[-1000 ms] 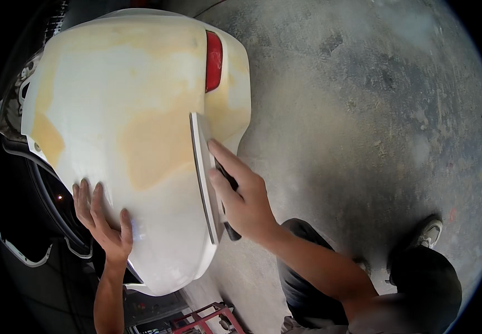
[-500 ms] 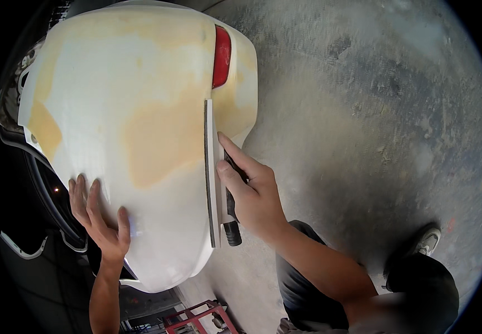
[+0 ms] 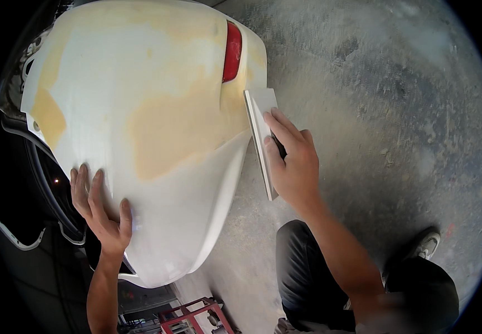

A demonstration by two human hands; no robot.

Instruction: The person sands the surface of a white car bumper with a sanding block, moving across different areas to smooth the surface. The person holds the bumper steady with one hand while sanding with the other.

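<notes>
A large white car bumper panel (image 3: pixel 141 83) with tan filler patches and a red reflector (image 3: pixel 232 51) fills the upper left. My left hand (image 3: pixel 100 209) lies flat on its lower left surface, fingers spread. My right hand (image 3: pixel 293 164) grips a long flat sanding block (image 3: pixel 260 131) by its dark handle. The block stands on edge just off the panel's right side, below the reflector.
Grey dusty concrete floor (image 3: pixel 391 111) spreads to the right. My dark trouser leg (image 3: pixel 302 273) and a shoe (image 3: pixel 427 245) show at the lower right. A red metal stand (image 3: pixel 188 317) sits at the bottom. Dark car parts (image 3: pixel 35 222) lie left of the panel.
The sanding block in my right hand has slid from the panel's middle filler patch to its right edge. My left hand has stayed pressed on the panel.
</notes>
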